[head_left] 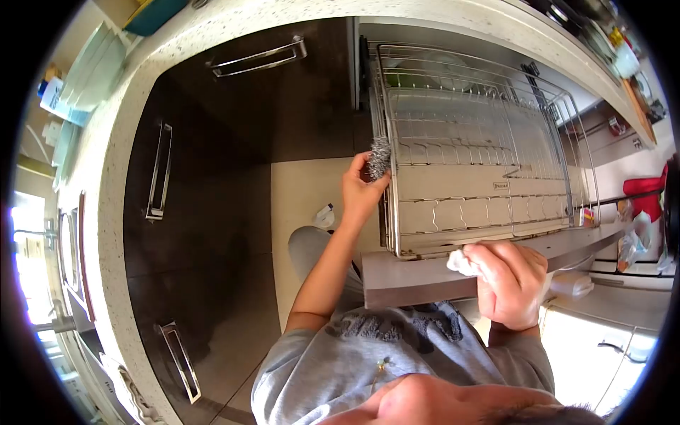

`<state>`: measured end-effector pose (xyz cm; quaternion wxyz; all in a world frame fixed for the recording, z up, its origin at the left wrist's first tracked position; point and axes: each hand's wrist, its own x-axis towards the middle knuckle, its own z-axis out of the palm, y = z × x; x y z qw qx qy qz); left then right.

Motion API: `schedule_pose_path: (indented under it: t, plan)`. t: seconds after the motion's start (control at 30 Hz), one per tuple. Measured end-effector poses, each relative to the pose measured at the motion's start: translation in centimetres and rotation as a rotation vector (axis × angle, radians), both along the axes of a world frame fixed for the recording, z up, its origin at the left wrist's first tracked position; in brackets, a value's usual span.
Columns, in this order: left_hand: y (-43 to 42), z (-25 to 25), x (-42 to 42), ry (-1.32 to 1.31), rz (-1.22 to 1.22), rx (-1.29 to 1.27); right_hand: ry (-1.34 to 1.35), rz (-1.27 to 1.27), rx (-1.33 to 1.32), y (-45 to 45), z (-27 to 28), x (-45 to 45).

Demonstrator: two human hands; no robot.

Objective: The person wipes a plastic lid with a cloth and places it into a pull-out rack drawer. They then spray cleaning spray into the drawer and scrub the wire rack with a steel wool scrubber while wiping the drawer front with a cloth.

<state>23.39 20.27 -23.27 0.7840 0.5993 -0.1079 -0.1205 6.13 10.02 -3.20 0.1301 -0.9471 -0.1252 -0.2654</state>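
Note:
My left hand (363, 190) is closed on a silvery steel wool scrubber (379, 157), which rests against the left side rail of a pulled-out wire dish rack drawer (453, 144). In my right hand (511, 280) is a crumpled white cloth or tissue (462, 263), pinched at the fingertips. This hand is above the top edge of the drawer front (418, 275), close to my body. Whether the white wad touches the edge I cannot tell. At the rack's far end, inside the cabinet, a green item shows in part.
Dark cabinet doors (212, 149) with chrome handles curve round on the left, under a speckled countertop (117, 134). Stacked bowls (92, 71) stand on that counter. A small white packet (324, 216) lies on the floor near my knee. Plastic bags (635, 237) hang at the right.

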Motion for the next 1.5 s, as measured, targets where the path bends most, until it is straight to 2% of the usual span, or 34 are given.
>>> schedule_pose_path:
  t: [0.07,0.13,0.27,0.33,0.47,0.53,0.57,0.67,0.73,0.77,0.87,0.93,1.0,1.03,1.13,1.17,1.2,1.27,1.3,1.47,1.5]
  plan:
    - [0.4,-0.5,-0.6,-0.02,0.004,0.021,-0.002,-0.022,0.035,0.1,-0.1,-0.1]
    - [0.6,-1.4,-0.9,-0.012,0.054,-0.156,0.035,-0.03,0.019,0.3,0.0,-0.2]
    - [2.5,-2.3,-1.2,0.37,0.123,-0.417,0.067,-0.101,-0.009,0.7,-0.1,-0.1]
    - [2.5,-1.5,-3.1,0.434,0.069,-0.434,0.061,-0.154,-0.024,0.8,-0.2,-0.2]
    - [1.8,-0.4,-2.8,0.313,0.029,-0.35,0.044,-0.186,-0.017,1.0,-0.4,-0.1]
    - [1.9,-0.3,0.4,0.203,0.212,-0.423,0.043,-0.184,-0.02,1.0,-0.5,-0.1]
    - [2.3,-0.2,2.2,0.207,0.21,-0.424,0.044,-0.185,-0.019,1.0,-0.5,-0.3]
    - [3.2,-0.3,4.3,0.118,0.132,-0.397,0.037,-0.168,-0.008,0.9,-0.5,-0.2]
    - [2.8,-0.7,1.3,0.172,-0.136,-0.041,0.043,-0.155,-0.007,0.7,-0.4,-0.3]
    - [2.2,0.0,0.1,0.162,-0.205,-0.073,0.047,-0.145,-0.004,0.7,-0.6,-0.3]
    - [1.2,0.2,0.1,0.183,-0.154,-0.057,0.028,-0.148,-0.012,0.8,-0.7,-0.2]
    - [2.1,-0.4,-1.2,0.1,-0.177,-0.021,0.041,-0.136,-0.011,0.8,-0.5,-0.3]
    - [4.1,0.1,-3.5,0.064,-0.323,0.093,0.034,-0.123,-0.007,0.7,-0.5,-0.2]
    - [5.1,0.9,-4.2,0.171,-0.401,0.022,0.032,-0.124,-0.004,0.7,-0.5,-0.2]
    - [5.5,0.9,-3.6,0.236,-0.53,0.013,0.044,-0.134,0.0,0.8,-0.6,-0.2]
    - [5.1,3.2,-2.3,0.252,-0.477,0.23,0.048,-0.138,0.0,0.8,-0.5,0.0]
    - [4.0,2.7,-0.9,0.254,-0.481,0.232,0.046,-0.145,-0.002,0.9,-0.5,0.0]
    - [1.8,1.2,1.2,0.316,-0.284,-0.038,0.044,-0.16,-0.017,1.0,-0.4,0.0]
    - [1.4,0.9,0.7,0.332,-0.257,-0.032,0.044,-0.15,-0.014,0.9,-0.5,-0.1]
    - [4.8,1.3,-3.8,0.541,-0.421,-0.052,0.043,-0.148,-0.024,0.9,-0.7,-0.1]
    - [4.8,1.7,-3.5,0.541,-0.455,0.018,0.03,-0.169,-0.02,0.9,-0.8,0.0]
